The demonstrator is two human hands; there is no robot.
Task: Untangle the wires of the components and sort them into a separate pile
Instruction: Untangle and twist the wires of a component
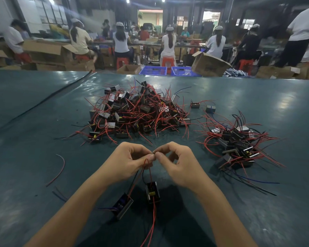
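Note:
My left hand [128, 162] and my right hand [179, 165] meet fingertip to fingertip above the near table, both pinching the same red wires [146, 163]. Two small black components hang from those wires: one [152, 192] straight below my hands, another [123, 205] lower left, tilted. A big tangled pile of black components with red and black wires [137, 111] lies in the table's middle. A smaller pile [237, 145] lies to the right.
The table has a dark teal cover [43, 122]. A loose red wire [59, 168] lies at left, two stray components [202, 106] sit between the piles. A black cable [52, 95] runs diagonally at far left. People sit working beyond the table's far edge among boxes.

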